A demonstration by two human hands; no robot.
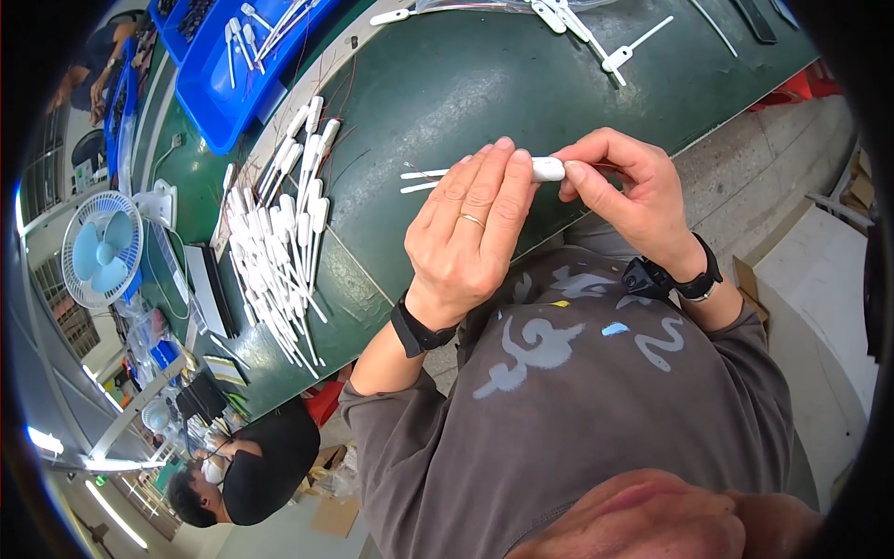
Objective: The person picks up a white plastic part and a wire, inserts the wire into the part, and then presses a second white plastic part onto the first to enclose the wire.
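Note:
Over the green table's near edge, I hold a white plastic piece with a rounded body [548, 170] in both hands. My left hand [466, 219] lies over it, fingers together and closed round it, hiding its middle. Two thin white stems [421, 182] stick out beyond the left fingers; whether both belong to one piece is hidden. At the rounded end, the thumb and forefinger of my right hand [633, 191] pinch what looks like a thin red wire [601, 168]. A heap of similar white stemmed pieces [279, 233], with fine wires, lies left of my hands.
A blue tray [222, 130] with more white pieces stands at the far left. Several white pieces [616, 61] and a clear plastic bag [484, 6] lie along the far side. A small fan [102, 250] is left of the heap. Another person [270, 461] sits at lower left.

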